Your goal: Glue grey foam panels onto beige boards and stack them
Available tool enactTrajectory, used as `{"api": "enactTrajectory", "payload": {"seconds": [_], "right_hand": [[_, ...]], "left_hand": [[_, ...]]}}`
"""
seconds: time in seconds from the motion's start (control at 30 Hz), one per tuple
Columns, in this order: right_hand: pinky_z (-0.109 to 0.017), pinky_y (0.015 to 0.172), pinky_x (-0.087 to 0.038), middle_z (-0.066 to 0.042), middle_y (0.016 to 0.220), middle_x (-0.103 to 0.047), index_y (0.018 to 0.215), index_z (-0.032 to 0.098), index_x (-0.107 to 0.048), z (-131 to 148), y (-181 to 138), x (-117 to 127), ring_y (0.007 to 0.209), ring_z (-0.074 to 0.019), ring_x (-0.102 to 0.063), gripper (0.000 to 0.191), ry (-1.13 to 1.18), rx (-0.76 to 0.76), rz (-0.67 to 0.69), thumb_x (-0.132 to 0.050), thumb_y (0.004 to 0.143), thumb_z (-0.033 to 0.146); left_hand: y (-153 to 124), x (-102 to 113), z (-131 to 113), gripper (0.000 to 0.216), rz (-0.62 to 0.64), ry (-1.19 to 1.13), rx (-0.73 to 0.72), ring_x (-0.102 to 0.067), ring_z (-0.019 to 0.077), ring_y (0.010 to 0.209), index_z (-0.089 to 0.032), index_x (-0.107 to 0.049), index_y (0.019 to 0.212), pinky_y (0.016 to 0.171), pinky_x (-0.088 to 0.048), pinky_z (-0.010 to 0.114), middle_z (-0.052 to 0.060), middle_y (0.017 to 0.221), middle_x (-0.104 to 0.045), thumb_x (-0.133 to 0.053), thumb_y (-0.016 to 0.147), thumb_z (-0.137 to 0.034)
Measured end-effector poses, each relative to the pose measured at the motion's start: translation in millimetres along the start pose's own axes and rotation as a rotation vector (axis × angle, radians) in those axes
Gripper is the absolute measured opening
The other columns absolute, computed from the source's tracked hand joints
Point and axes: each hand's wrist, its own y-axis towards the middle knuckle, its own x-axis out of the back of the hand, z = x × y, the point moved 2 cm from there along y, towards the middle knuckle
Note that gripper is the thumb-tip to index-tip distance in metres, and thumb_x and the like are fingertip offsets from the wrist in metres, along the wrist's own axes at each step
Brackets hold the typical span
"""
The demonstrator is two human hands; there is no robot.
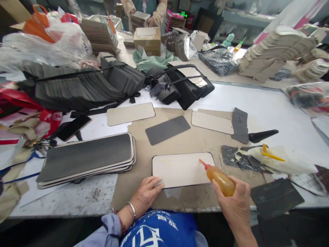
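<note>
My right hand is wrapped round a squeeze bottle of amber liquid, probably glue. Its red nozzle points left, its tip over a pale rectangular panel with rounded corners and a dark edge. A faint yellowish streak shows near the panel's top edge. At the panel's lower left corner rests my left hand, its fingers stretched out and lying flat, holding nothing. Behind the panel lie a dark grey panel and two more pale panels, one on the left and one on the right.
A stack of panels stands at left, near a phone. Bundled dark pieces line the back. At right are a black-handled tool and a pale bag with a yellow strip. Across the table, a person handles a stack.
</note>
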Motion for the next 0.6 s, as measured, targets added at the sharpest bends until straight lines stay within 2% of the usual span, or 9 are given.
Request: {"api": "enactTrajectory", "payload": {"seconds": [0.2,0.3,0.4,0.5,0.6], "right_hand": [[-0.036,0.076,-0.047,-0.007,0.096,-0.046,0.108,0.022,-0.042,79.0,-36.6,-18.7,0.087,-0.0199,-0.051,0.036,0.328,0.115,0.268,-0.058,0.077,0.03],[-0.035,0.075,-0.048,-0.006,0.095,-0.045,0.108,0.022,-0.041,93.9,-45.4,-25.8,0.086,-0.019,-0.05,0.034,0.359,0.145,0.334,-0.057,0.078,0.026],[-0.036,0.076,-0.047,-0.006,0.095,-0.046,0.107,0.021,-0.043,71.5,-38.8,-19.2,0.087,-0.0201,-0.05,0.033,0.265,0.111,0.243,-0.057,0.078,0.03],[-0.04,0.073,-0.046,-0.007,0.092,-0.047,0.104,0.02,-0.044,26.7,-24.7,-2.9,0.085,-0.0235,-0.048,0.039,0.071,0.036,0.088,-0.057,0.076,0.044],[-0.043,0.071,-0.045,-0.01,0.091,-0.048,0.103,0.018,-0.045,-9.2,-15.6,11.6,0.088,-0.0284,-0.047,0.047,-0.098,-0.021,0.005,-0.052,0.074,0.055]], "left_hand": [[-8.3,0.5,-0.9,0.02,-0.095,0.023,-0.055,-0.054,0.02,0.101,-0.012,-0.06,0.098,0.086,-0.05,0.036,0.012,0.101,-0.063,-0.046,0.084,-0.009],[-8.0,2.4,-1.5,0.017,-0.126,0.016,-0.058,-0.055,0.0187,0.096,-0.012,-0.06,0.095,0.084,-0.05,0.035,0.01,0.095,-0.065,-0.047,0.084,-0.009],[-4.9,4.9,-2.7,0.017,-0.118,0.025,-0.061,-0.057,0.0179,0.093,-0.013,-0.06,0.095,0.08,-0.051,0.032,0.009,0.094,-0.065,-0.046,0.086,-0.011],[-2.6,7.1,-3.6,0.018,-0.13,0.025,-0.058,-0.058,0.0175,0.091,-0.014,-0.06,0.093,0.078,-0.052,0.031,0.008,0.092,-0.066,-0.044,0.087,-0.013],[-2.8,7.7,-3.4,0.018,-0.149,0.013,-0.057,-0.059,0.0176,0.09,-0.014,-0.061,0.093,0.077,-0.052,0.03,0.008,0.091,-0.066,-0.044,0.087,-0.013]]}}
